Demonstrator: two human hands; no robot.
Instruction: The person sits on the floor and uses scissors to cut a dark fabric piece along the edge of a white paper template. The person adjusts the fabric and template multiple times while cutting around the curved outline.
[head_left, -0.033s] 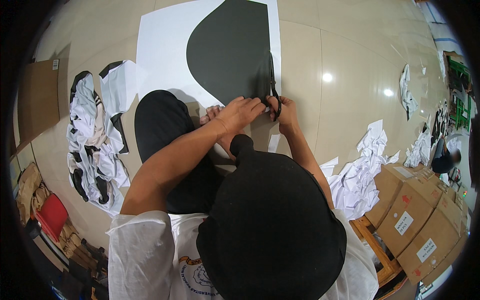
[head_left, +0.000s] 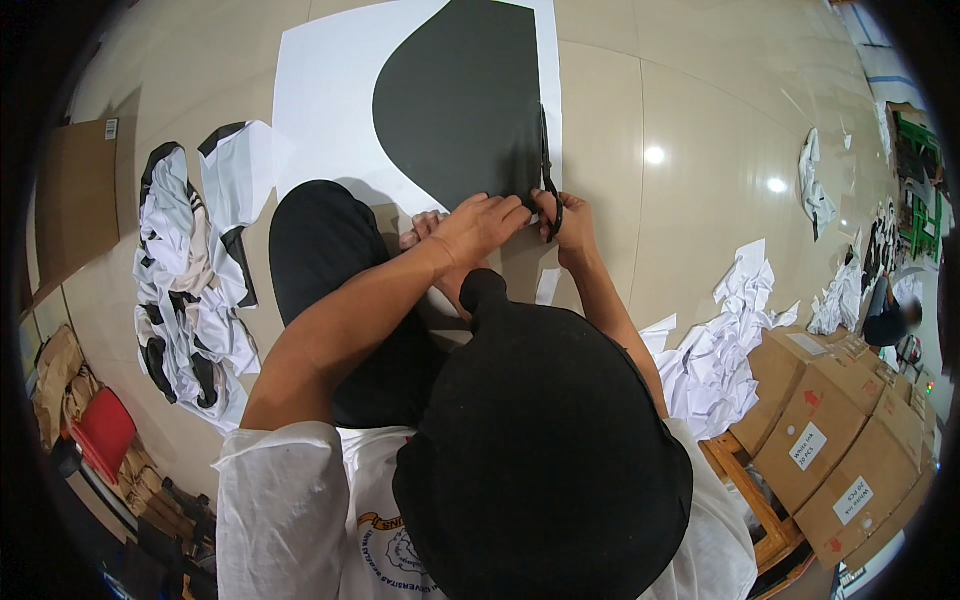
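A large white sheet (head_left: 325, 100) lies on the floor in front of me, bearing a dark grey panel shape (head_left: 460, 100) with a curved left side and a straight right side. My right hand (head_left: 572, 228) is closed around the handles of black scissors (head_left: 546, 165). Their blades point away from me along the panel's right edge. Beside them, my left hand (head_left: 485, 220) is closed on the sheet's near edge, fingertips close to the scissors. Whether the blades are parted is hard to make out. A small white scrap (head_left: 548, 286) lies just nearer to me.
Crumpled white and black pieces (head_left: 190, 270) lie to the left, past my bent knee (head_left: 325, 235). At the right are a heap of white scraps (head_left: 705, 365) and stacked cardboard boxes (head_left: 820, 440). Another person (head_left: 885, 315) is at the far right. A red chair (head_left: 105, 435) stands lower left.
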